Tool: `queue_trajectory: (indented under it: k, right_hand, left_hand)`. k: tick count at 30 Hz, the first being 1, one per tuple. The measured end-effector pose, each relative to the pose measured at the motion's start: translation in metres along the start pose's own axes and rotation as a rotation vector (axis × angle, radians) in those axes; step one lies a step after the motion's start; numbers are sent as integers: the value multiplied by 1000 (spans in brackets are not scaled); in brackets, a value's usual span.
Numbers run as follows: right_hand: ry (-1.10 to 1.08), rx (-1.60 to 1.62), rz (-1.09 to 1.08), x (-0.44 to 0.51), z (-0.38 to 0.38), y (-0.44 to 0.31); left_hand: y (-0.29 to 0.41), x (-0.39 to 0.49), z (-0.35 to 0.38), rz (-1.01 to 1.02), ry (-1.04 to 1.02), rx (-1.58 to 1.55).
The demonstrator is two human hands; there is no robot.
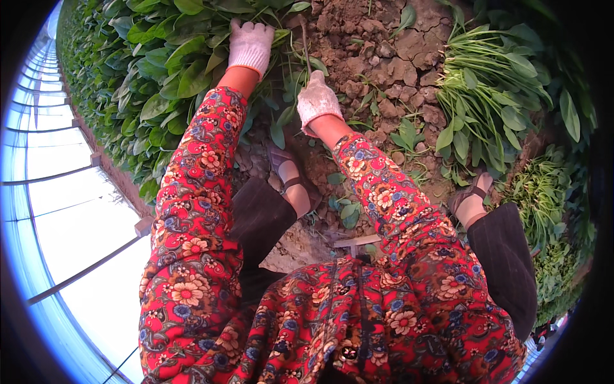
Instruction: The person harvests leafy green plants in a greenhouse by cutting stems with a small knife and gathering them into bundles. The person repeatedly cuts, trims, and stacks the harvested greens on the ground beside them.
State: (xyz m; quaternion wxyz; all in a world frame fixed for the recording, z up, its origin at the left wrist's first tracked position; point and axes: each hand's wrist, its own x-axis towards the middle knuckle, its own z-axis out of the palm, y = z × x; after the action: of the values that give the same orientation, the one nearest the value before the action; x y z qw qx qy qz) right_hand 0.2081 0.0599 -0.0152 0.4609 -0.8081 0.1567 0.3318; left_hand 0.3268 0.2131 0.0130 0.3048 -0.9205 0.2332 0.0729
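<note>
My left hand (250, 45), in a whitish knit glove, lies with bent fingers on stems at the edge of the standing leafy green plants (163, 62). What its fingertips hold is partly hidden by leaves. My right hand (318, 98), in a soiled glove, is closed around a thin-handled hand tool (305, 43), whose shaft points away from me. The tool's head rests near the soil by the plant bases, just right of my left hand. Cut leafy greens (472, 86) lie in a pile on the right, stems towards the middle.
Cracked, lumpy soil (383, 72) with loose leaves runs between the plants and the pile. More cut greens (539, 192) lie at the far right. My shoes (295, 180) are on the soil. A small wooden piece (357, 241) is beneath me. Translucent sheeting on ribs (62, 192) bounds the left.
</note>
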Motion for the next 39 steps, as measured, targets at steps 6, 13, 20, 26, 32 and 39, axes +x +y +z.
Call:
queue_trajectory:
  k: [6,13,20,26,32,39]
  right_hand:
    - [40,-80,-61,2,-12,11]
    - [-28,-137,-53,6,-23,11]
    - [-88,-103,-51,-11,-24,15]
    - [-62,-142,-64,-23,-20,22]
    - [-5,-222,-118,-13,-24,19]
    - [-42,-286,-113,-15,-34,13]
  left_hand:
    - [-5,-4,6,37,54,-60]
    - [-11,-6,13,71,203,-97]
    - [-18,-7,11,72,9,-79]
    - [-20,-13,14,116,134,-122]
    - [-13,-18,21,116,106,-111]
    - [-11,-21,18,110,219,-72]
